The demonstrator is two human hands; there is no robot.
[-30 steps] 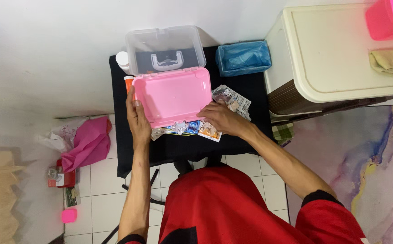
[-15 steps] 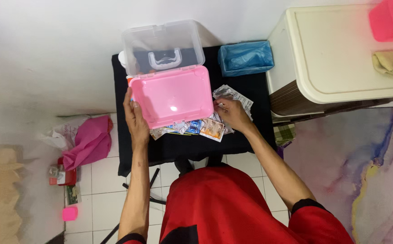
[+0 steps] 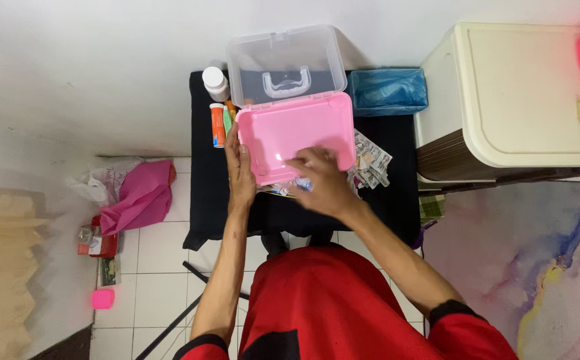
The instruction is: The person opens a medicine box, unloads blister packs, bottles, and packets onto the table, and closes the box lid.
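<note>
Motion blur hides the right hand (image 3: 321, 181) grip over sachets (image 3: 369, 160); left hand (image 3: 239, 167) steadies pink box (image 3: 297, 133).

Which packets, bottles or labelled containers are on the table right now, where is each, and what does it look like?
White bottle: back left corner of the black table, round, white cap.
Orange tube: left of the pink box, slim, lying flat, white cap.
Silvery sachets: right of the box, flat, crinkled, pale with dark print.
Small packets: under the box's front edge by the right hand, mixed colours, partly hidden.
Left hand: on the box's left side.
</note>
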